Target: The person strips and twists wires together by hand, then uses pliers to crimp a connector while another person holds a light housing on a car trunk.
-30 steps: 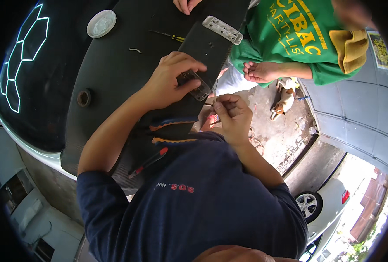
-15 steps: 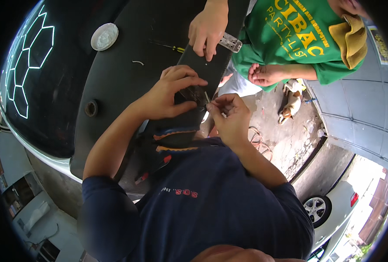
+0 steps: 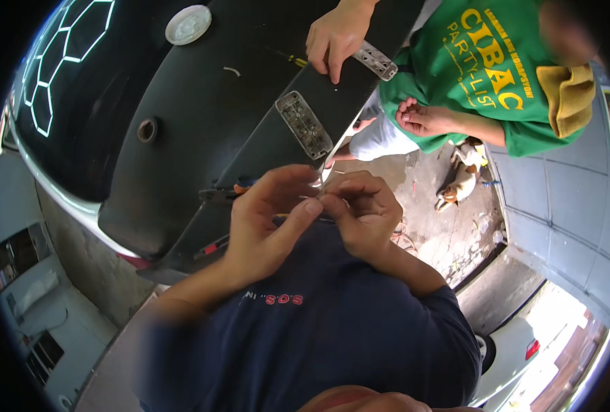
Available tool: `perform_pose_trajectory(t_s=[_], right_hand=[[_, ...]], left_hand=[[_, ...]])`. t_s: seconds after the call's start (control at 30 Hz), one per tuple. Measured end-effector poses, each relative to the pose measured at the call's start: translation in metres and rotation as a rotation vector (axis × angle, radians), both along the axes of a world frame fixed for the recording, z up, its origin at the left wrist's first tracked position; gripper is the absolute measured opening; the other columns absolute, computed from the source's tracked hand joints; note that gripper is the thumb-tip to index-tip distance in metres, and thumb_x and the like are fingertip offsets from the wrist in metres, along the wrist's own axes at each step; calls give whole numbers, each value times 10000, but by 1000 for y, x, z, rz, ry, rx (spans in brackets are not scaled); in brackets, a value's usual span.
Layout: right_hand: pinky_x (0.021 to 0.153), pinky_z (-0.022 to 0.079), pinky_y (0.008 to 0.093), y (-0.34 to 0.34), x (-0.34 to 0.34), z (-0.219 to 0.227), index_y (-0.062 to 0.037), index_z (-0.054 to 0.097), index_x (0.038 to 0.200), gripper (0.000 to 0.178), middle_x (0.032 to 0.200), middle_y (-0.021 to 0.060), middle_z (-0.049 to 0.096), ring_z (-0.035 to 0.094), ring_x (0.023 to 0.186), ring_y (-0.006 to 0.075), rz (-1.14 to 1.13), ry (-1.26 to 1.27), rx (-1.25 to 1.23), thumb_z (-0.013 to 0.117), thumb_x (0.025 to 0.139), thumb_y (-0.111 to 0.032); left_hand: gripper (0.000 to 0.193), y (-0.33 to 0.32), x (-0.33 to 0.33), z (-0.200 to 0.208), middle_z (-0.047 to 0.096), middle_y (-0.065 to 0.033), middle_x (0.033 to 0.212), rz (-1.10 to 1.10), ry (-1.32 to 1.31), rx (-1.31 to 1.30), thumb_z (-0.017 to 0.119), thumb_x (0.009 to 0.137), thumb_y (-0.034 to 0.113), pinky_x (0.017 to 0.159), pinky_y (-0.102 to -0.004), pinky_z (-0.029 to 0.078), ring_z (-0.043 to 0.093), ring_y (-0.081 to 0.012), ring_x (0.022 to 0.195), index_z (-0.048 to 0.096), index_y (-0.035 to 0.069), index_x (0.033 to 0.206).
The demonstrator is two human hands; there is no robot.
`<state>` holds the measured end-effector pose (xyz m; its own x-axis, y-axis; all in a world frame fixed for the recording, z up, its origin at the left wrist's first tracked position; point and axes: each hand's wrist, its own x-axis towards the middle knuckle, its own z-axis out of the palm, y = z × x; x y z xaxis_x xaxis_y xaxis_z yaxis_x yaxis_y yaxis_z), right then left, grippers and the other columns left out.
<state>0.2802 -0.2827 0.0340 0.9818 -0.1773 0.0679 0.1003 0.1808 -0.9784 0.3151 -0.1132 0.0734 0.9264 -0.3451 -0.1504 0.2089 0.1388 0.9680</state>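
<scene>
Left hand (image 3: 267,216): thumb and index finger curved, tips right beside the right hand's; could not tell if they gripped anything.
Right hand (image 3: 365,209): fingers closed in a pinch on a thin pale piece (image 3: 320,180), far end of the pinch partly hidden.
Thin pale piece location: between the two hands, in front of the dark shirt, near the surface (image 3: 198,113) edge.
Grey oblong housing (image 3: 303,125): lay on the black surface just beyond the hands, recessed side up — untouched.
Tools: pliers (image 3: 217,195) partly behind the left hand; red cutter (image 3: 212,247) near the left forearm; yellow-handled tool (image 3: 296,62) farther off.
Far side: co-worker's hand (image 3: 336,40) beside a second oblong part (image 3: 375,60).
Loose items: white dish (image 3: 188,25), dark ring (image 3: 147,130), small curved white piece (image 3: 231,71) — all on the surface.
Floor: dog (image 3: 458,184) lying down.
</scene>
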Motion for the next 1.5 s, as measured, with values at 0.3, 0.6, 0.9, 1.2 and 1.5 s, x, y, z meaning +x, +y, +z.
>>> perform_pose_trajectory(t_s=[0.3, 0.6, 0.9, 1.2, 1.5], right_hand=[[813, 587, 298, -39, -10, -9, -9, 635, 1053, 261, 1027, 124, 705, 713, 951, 196, 251, -126, -11, 780, 852, 70], [676, 563, 326, -160, 50, 25, -97, 731, 1112, 336, 1047, 69, 696, 694, 841, 228, 530, -684, -617, 800, 795, -10], [688, 582, 348, -214, 46, 26, -82, 728, 1032, 326, 874, 36, 711, 693, 747, 222, 938, -924, -662, 775, 720, 1], [554, 459, 264, -194, 19, 36, -34, 716, 852, 57, 739, 52, 672, 635, 641, 126, 1098, -331, -634, 760, 816, -25], [514, 407, 223, -139, 4, 16, -9, 693, 796, 95, 697, -5, 638, 557, 583, 55, 1123, 532, -266, 737, 823, -89]], left_hand=[[139, -59, -42, -24, 716, -105, 1037, 371, 41, -314, 657, 988, 31, 871, -304, 557, 683, -151, 964, 669, -42, 1105], [160, -129, -69, -13, 646, -5, 844, 228, 252, -250, 661, 995, 157, 668, -206, 432, 557, -59, 735, 663, 2, 1033], [124, -178, -106, -9, 659, 5, 913, 144, 314, -11, 673, 983, 132, 769, -233, 457, 567, -47, 852, 656, 10, 996], [110, -162, -123, -11, 659, 8, 880, 186, 100, 208, 678, 946, 110, 726, -241, 468, 579, -58, 811, 669, 4, 977], [116, -101, -129, -32, 631, 24, 832, 96, 163, 102, 644, 937, 130, 636, -229, 430, 542, -45, 732, 670, 20, 963]])
